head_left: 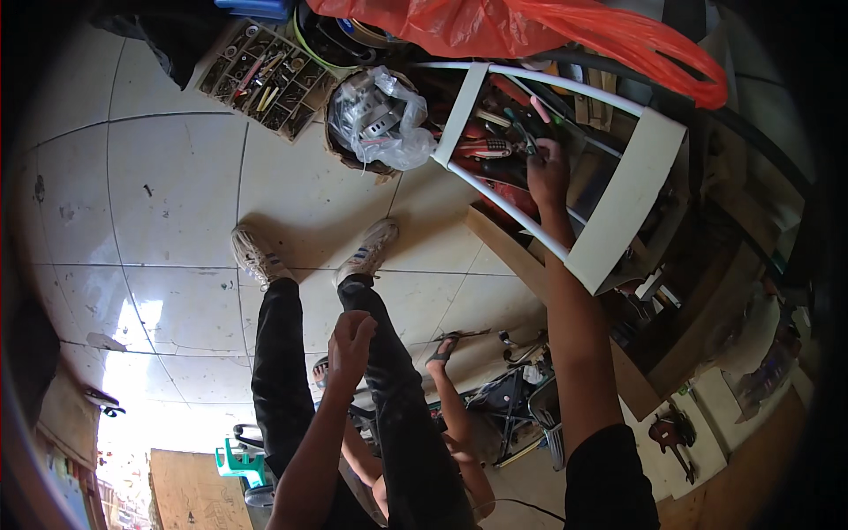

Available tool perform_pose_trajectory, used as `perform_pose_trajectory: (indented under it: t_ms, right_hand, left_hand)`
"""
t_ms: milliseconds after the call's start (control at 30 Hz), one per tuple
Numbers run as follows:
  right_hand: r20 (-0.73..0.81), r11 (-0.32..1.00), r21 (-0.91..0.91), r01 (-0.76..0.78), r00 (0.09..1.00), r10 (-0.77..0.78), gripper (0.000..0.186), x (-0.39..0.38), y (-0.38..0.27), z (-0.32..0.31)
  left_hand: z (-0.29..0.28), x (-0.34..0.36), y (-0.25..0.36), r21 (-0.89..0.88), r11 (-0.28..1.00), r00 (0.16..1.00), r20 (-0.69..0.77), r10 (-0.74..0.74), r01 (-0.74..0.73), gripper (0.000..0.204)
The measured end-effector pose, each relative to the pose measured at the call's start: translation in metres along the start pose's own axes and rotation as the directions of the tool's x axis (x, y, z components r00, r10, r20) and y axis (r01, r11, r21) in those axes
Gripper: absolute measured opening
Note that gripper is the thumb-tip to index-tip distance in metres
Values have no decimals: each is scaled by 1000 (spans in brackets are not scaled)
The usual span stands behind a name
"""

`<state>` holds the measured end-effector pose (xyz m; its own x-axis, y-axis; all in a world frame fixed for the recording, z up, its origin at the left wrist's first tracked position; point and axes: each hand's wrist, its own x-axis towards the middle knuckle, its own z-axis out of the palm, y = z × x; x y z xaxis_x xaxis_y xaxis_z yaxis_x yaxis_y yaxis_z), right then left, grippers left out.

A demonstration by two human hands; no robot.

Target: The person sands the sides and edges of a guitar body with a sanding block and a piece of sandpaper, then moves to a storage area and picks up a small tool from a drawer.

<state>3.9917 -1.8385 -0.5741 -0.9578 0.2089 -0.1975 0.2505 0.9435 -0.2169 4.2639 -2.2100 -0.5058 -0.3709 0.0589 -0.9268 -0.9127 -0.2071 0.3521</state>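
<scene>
My right hand (546,168) reaches through the white metal frame (623,199) at the upper right. Its fingers close on a dark-handled tool that looks like pliers (525,134), above a heap of tools. A red-and-black handled tool (484,148) lies just left of it, and a pink-tipped tool (540,109) beyond. My left hand (352,340) hangs over my knee, fingers curled in, with nothing visible in it.
Left of the frame stands a round container with a clear plastic bag (380,119) of metal parts. A compartment box (262,81) holds small hardware. A red plastic bag (495,26) drapes across the back. Another person's sandalled foot (442,351) is behind me.
</scene>
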Motion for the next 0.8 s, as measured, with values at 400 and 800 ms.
perform_pose_trajectory:
  t_ms: [400, 800]
  right_hand:
    - [-126, 980, 7, 200, 972, -197, 25, 11, -16, -17]
    - [-71, 924, 6, 383, 922, -381, 31, 7, -41, -11]
  left_hand:
    - [15, 10, 2, 19, 999, 998, 56, -33, 32, 29]
    - [19, 13, 3, -7, 997, 996, 47, -75, 76, 29]
